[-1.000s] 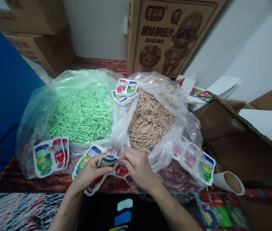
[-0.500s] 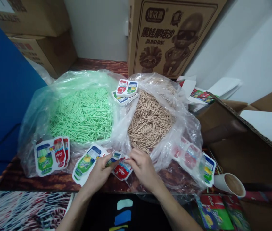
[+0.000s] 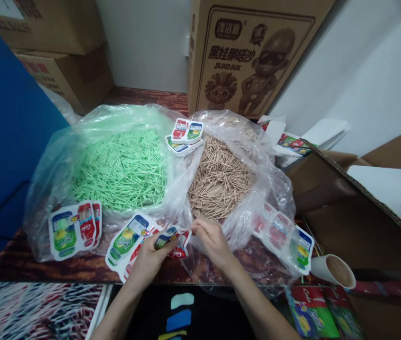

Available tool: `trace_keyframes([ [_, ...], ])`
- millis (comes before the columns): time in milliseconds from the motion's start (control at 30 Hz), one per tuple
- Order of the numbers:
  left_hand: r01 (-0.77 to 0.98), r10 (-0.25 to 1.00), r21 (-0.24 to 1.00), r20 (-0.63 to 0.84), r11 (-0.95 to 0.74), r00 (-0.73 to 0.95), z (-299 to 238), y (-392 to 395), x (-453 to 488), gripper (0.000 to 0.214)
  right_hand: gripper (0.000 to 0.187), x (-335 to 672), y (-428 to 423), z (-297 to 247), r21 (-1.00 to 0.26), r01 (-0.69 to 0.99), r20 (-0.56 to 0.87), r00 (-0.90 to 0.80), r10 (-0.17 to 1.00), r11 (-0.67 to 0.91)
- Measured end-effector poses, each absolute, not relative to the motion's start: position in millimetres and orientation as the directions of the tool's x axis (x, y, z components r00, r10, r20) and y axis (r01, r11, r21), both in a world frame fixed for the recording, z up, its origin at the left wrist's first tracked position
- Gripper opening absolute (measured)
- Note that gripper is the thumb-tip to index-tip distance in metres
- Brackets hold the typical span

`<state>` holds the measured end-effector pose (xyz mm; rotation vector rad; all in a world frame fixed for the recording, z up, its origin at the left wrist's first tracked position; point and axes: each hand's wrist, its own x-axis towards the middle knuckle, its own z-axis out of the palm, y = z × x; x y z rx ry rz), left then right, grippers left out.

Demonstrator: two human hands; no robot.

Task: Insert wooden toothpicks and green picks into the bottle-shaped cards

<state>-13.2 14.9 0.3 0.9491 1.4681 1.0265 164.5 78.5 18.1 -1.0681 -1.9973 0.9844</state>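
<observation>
My left hand (image 3: 150,257) is closed on a small printed card pack (image 3: 172,238) with green and red drink pictures, held just above the table's front edge. My right hand (image 3: 211,241) pinches the pack's right side, its fingers pressed together. Right behind the hands lie two open plastic bags, one full of green sticks (image 3: 120,167), the other full of tan wooden sticks (image 3: 219,177). A similar card (image 3: 125,241) lies flat under my left hand.
More printed cards lie at the front left (image 3: 74,229), between the bags (image 3: 186,134) and under plastic at right (image 3: 285,236). A paper cup (image 3: 333,270) lies on its side at right. Cardboard boxes stand behind (image 3: 250,52) and at right (image 3: 363,208).
The pack has been turned and bent between my hands, which shifted slightly up toward the tan sticks. The red side that faced me half a second ago is now folded under.
</observation>
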Motion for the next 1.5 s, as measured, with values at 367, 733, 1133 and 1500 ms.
trace_keyframes([
  [367,-0.157,0.907,0.918,-0.388,0.365,-0.161,-12,11,-23,0.027,0.047,200,136,-9,-0.25,0.8,0.3,-0.471,0.829,0.545],
  [733,-0.194,0.902,0.907,-0.404,0.373,-0.153,-10,7,-26,0.028,0.043,179,157,-24,-0.155,0.72,0.194,-0.649,0.736,0.676],
  [1133,-0.259,0.886,0.888,-0.429,0.379,-0.174,-2,8,-25,0.026,0.063,164,151,-26,-0.149,0.768,0.298,-0.566,0.769,0.623],
  [1500,-0.253,0.89,0.897,-0.414,0.363,-0.19,-1,7,-28,0.027,0.033,172,152,-33,-0.149,0.679,0.287,-0.666,0.688,0.719],
])
